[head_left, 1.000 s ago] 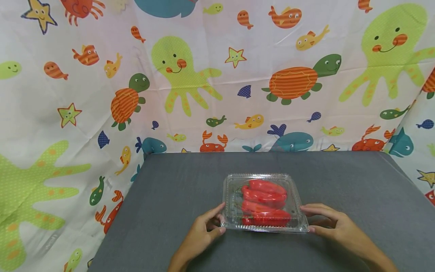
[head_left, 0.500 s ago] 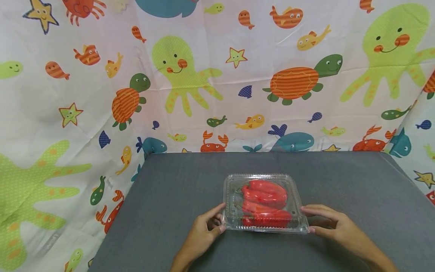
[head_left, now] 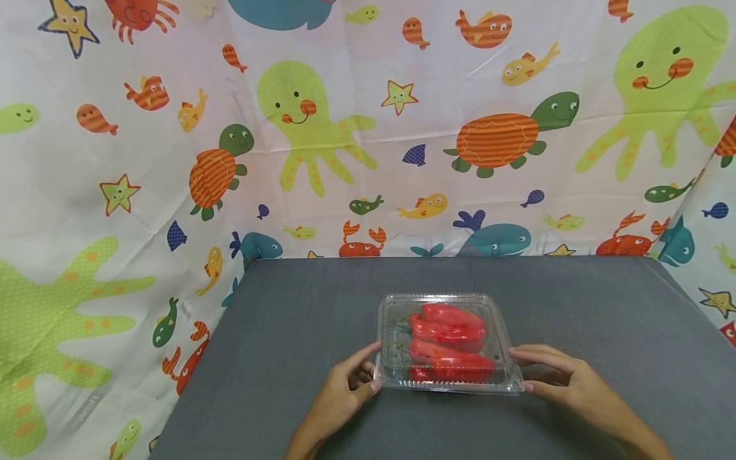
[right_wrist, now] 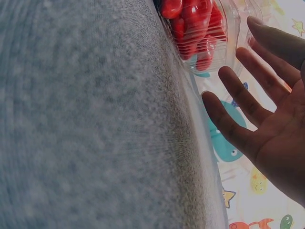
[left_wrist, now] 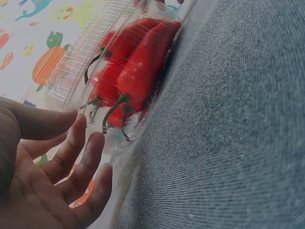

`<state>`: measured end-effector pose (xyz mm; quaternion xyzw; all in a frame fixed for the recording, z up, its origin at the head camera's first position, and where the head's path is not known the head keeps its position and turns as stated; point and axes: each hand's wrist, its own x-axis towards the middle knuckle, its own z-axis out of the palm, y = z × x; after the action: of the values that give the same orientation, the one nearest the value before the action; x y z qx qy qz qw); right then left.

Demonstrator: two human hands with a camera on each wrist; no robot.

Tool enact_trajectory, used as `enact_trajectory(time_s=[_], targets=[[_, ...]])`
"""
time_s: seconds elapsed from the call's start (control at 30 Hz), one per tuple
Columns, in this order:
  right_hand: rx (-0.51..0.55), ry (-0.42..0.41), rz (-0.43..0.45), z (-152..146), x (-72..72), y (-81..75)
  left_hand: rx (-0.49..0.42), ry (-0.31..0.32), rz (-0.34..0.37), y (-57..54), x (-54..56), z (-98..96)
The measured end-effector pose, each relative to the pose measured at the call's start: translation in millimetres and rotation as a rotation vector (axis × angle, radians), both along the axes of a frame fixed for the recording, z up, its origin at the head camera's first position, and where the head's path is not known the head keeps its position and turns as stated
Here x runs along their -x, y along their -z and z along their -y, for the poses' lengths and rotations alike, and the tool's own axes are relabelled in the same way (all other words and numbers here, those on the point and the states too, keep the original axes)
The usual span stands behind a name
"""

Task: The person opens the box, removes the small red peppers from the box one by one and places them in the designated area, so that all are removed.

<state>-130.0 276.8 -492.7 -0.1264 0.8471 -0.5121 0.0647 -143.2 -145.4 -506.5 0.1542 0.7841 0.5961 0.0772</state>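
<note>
A clear plastic clamshell container (head_left: 502, 367) with its lid down sits on the grey table. Several red peppers (head_left: 448, 332) lie inside it; their green stems (left_wrist: 112, 112) point to the left side. At the container's left edge is my left hand (head_left: 340, 391), thumb and index fingertip right at the rim, the other fingers loosely bent beneath. My right hand (head_left: 566, 383) mirrors it on the other side, its fingertips at the right edge and thumb near the front corner. In the right wrist view its fingers (right_wrist: 233, 124) are spread and relaxed.
The grey cloth-covered table (head_left: 299, 306) reaches back to a white curtain (head_left: 402, 51) printed with sea animals. That curtain also hangs along the left and right sides of the table.
</note>
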Motion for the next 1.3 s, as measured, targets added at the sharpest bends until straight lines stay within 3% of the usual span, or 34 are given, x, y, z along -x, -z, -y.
enact_trajectory(time_s=[0.37, 0.73, 1.1, 1.3], targets=[[-0.032, 0.032, -0.011, 5, 0.2, -3.4, 0.033, 0.007, -0.001, -2.8, -0.5, 1.1], [0.005, 0.008, -0.125, 5, 4.7, -9.5, 0.015, 0.062, 0.043, -9.6, 1.4, 4.1], [-0.006, -0.001, -0.211, 8, 16.1, -26.6, 0.141, 0.106, -0.027, -11.2, 3.8, 6.2], [-0.012, 0.001, -0.233, 10, 23.9, -31.3, 0.242, 0.082, -0.102, -10.9, 7.1, 7.7]])
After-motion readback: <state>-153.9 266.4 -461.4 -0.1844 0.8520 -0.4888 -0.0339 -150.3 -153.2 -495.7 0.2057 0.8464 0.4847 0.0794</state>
